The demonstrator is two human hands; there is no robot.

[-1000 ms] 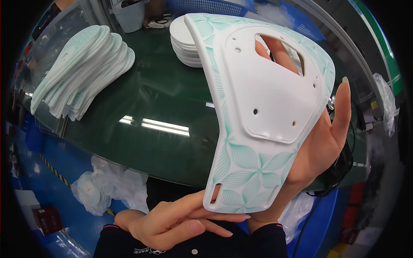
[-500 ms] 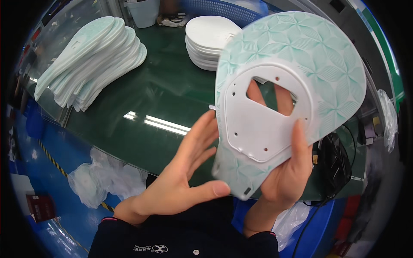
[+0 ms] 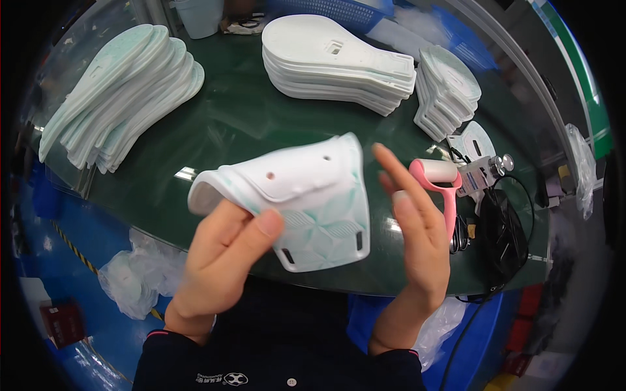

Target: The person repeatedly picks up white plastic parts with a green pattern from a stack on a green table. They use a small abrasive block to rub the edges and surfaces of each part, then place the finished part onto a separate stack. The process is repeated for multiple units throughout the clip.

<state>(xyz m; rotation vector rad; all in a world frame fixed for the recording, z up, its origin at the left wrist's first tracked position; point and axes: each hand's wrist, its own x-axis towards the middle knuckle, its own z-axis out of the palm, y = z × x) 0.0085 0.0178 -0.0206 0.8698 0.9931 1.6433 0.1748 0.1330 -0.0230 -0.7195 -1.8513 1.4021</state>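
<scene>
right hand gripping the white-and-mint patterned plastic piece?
No: the right hand is open beside the white-and-mint patterned plastic piece; only the left hand pinches it.

Both hands, the left hand (image 3: 218,260) and the right hand (image 3: 417,241), are bare, without gloves, rings or a watch. Dark navy sleeves reach to the wrists, each ending in a cuff edged with a thin red line. The same dark garment covers the chest, with a small white emblem and a button low at its middle.

Left hand (image 3: 222,260) pinching, right hand (image 3: 417,228) open-palmed.
</scene>
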